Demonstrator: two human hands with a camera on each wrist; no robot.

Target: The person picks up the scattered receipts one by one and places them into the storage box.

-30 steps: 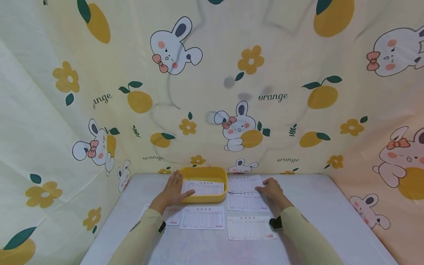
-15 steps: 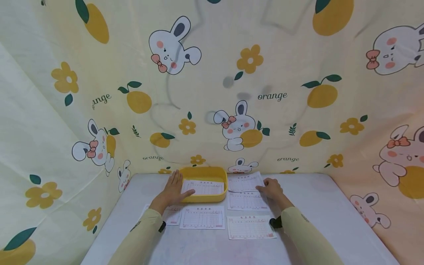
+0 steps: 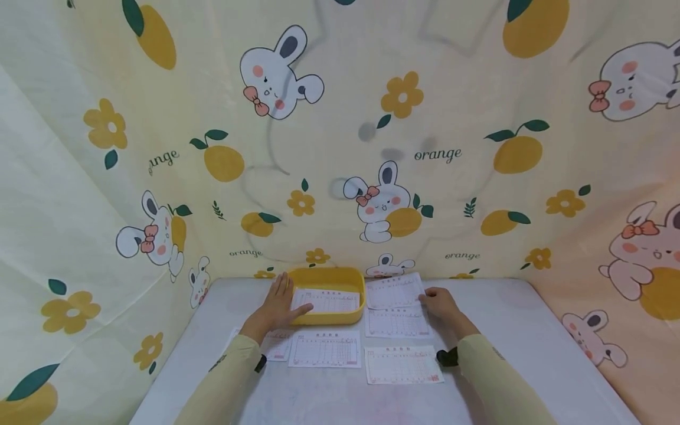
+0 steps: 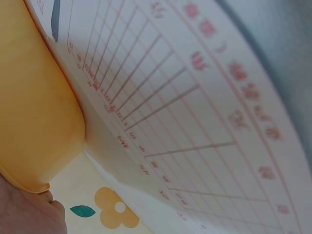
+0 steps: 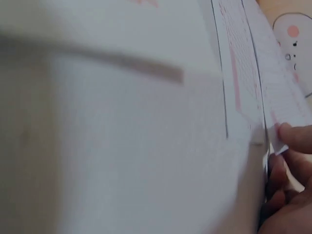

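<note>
In the head view, a printed paper form [image 3: 393,290] lies at the back, right of a yellow plastic tray [image 3: 326,319]. My right hand [image 3: 442,308] pinches this form at its lower right corner between thumb and finger; the right wrist view shows the corner [image 5: 279,139] lifted. Beneath it, partly covered, lies another form [image 3: 399,324]. My left hand [image 3: 276,306] rests against the tray's left end, fingers straight and thumb stretched over the front rim. Inside the tray sits a form [image 3: 326,301]; whether more lie under it is hidden.
In front of the tray lies a form [image 3: 324,349], with another [image 3: 277,345] to its left, partly behind my left arm. A further form [image 3: 404,365] lies nearer me on the right. A patterned curtain [image 3: 340,147] hangs behind the white table [image 3: 329,401].
My right hand has shifted slightly right, and the pinched form has turned a little, its upper right corner rising. The left hand and the tray have stayed put.
</note>
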